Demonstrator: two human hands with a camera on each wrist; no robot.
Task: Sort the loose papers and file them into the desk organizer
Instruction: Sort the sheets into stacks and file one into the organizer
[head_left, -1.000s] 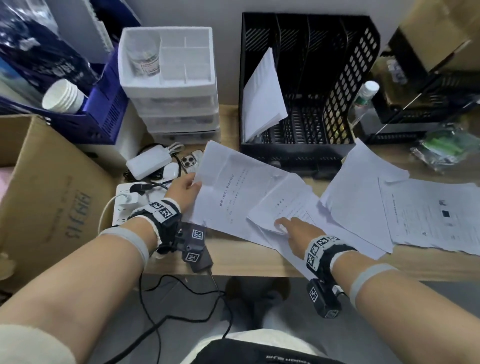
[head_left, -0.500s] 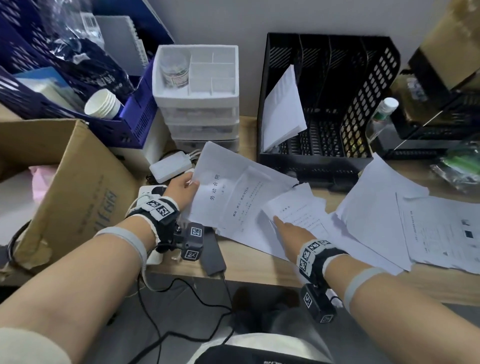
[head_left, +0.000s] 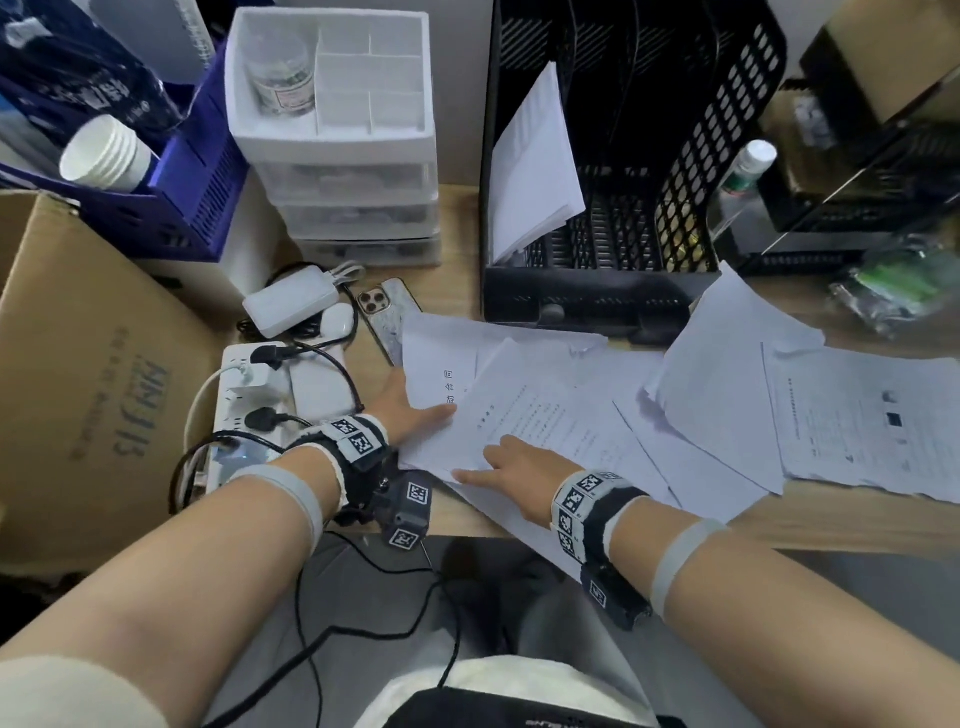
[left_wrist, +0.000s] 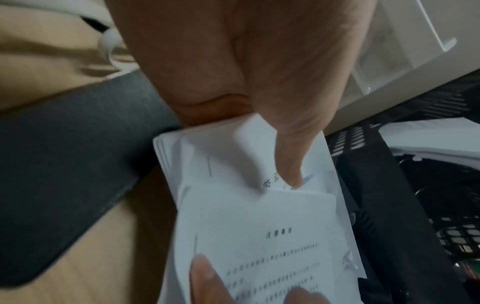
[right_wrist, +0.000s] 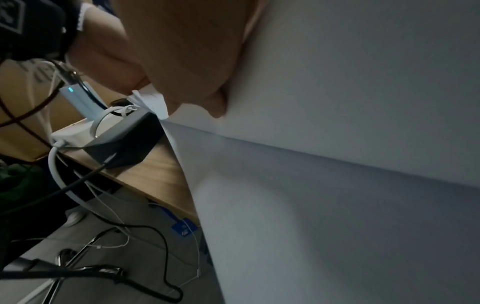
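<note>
We're pinching a paper stack (head_left: 441, 374) at frame center with our left hand (head_left: 410, 410), thumb on top. Our right hand (head_left: 519, 470) is lying flat-fingered on the upper sheet, probably just pressing. Desk organizer (head_left: 623, 156) is sitting upper right.

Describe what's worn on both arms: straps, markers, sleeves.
Each wrist wears a black band with white square fiducial tags, left and right, and a tagged black camera module hangs below each. A grey elastic band circles each forearm. A cream sleeve cuff shows on the left arm.
</note>
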